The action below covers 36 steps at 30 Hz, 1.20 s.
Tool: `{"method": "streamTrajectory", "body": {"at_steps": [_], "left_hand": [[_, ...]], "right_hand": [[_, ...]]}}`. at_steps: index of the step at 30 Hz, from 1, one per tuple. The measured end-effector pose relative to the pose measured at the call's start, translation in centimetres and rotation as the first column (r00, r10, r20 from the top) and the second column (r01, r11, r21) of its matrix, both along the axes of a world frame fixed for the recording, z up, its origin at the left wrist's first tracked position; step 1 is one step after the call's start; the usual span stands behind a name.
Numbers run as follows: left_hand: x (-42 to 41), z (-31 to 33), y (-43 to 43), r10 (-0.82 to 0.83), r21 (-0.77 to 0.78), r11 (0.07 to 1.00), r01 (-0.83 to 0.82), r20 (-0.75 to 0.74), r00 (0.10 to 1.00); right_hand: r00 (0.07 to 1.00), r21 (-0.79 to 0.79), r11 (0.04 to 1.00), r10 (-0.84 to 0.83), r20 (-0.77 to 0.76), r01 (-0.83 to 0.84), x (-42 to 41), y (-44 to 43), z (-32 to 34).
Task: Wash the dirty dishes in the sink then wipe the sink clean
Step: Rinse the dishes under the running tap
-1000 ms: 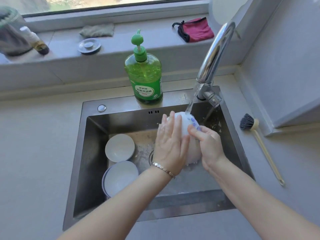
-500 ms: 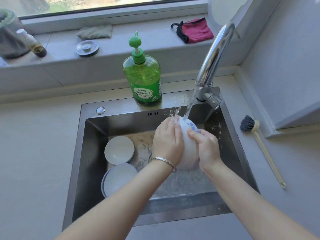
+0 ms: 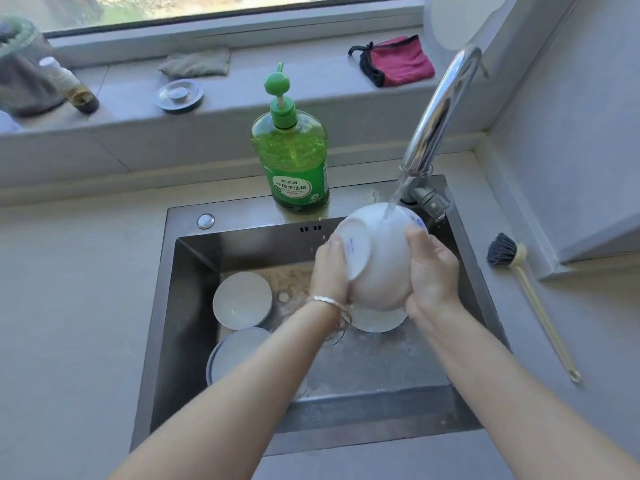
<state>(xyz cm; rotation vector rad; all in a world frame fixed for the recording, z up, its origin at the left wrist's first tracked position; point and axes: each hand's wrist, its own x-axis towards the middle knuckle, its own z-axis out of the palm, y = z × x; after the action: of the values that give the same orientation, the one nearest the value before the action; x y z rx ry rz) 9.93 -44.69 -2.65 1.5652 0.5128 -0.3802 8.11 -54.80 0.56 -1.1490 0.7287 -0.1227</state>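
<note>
A white bowl (image 3: pixel 377 261) with blue marks is held over the steel sink (image 3: pixel 194 306), tilted so its foot faces up and left. Water from the chrome tap (image 3: pixel 440 112) runs onto its outer wall. My right hand (image 3: pixel 433 275) grips the bowl's right side, thumb on its wall. My left hand (image 3: pixel 329 271) holds its left side beneath the foot; its fingers are hidden behind the bowl. Another white dish (image 3: pixel 377 320) lies in the sink under the bowl. At the sink's left lie a small white bowl (image 3: pixel 242 301) and a blue-rimmed plate (image 3: pixel 232 351).
A green dish soap bottle (image 3: pixel 294 157) stands on the sink's back rim. A long-handled dish brush (image 3: pixel 519 285) lies on the counter to the right. On the window ledge sit a sink strainer plug (image 3: pixel 179 95), a grey cloth (image 3: pixel 195 63), a red cloth (image 3: pixel 398 60) and a small bottle (image 3: pixel 69 85).
The bowl has been turned, so its foot now shows toward me. My left hand has slid from the bowl's near side down to its left edge.
</note>
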Motion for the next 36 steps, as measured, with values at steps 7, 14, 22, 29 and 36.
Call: {"method": "streamTrajectory", "body": {"at_steps": [7, 14, 22, 29, 36], "left_hand": [[-5.5, -0.4, -3.6, -0.080, 0.038, 0.996, 0.077, 0.089, 0.993], [-1.9, 2.8, 2.1, -0.136, -0.070, 0.990, 0.126, -0.158, 0.978], [-2.2, 2.2, 3.0, 0.099, -0.147, 0.984, -0.099, -0.006, 0.995], [-3.2, 1.4, 4.7, -0.189, -0.109, 0.977, 0.183, -0.052, 0.981], [-1.8, 1.8, 5.7, -0.243, -0.047, 0.970, 0.239, -0.125, 0.962]], "right_hand": [[0.978, -0.093, 0.987, -0.142, -0.152, 0.129, 1.7, 2.0, -2.0], [0.941, -0.557, 0.805, 0.320, 0.113, -0.206, -0.7, 0.4, -2.7], [0.399, -0.992, -0.096, 0.909, -0.122, -0.084, -5.2, 0.0, -2.5], [0.144, -0.585, -0.797, 0.567, -0.811, -0.152, -1.4, -3.7, -2.7], [-0.229, -0.614, -0.689, 0.716, -0.659, -0.385, -2.8, -0.2, -2.3]]}}
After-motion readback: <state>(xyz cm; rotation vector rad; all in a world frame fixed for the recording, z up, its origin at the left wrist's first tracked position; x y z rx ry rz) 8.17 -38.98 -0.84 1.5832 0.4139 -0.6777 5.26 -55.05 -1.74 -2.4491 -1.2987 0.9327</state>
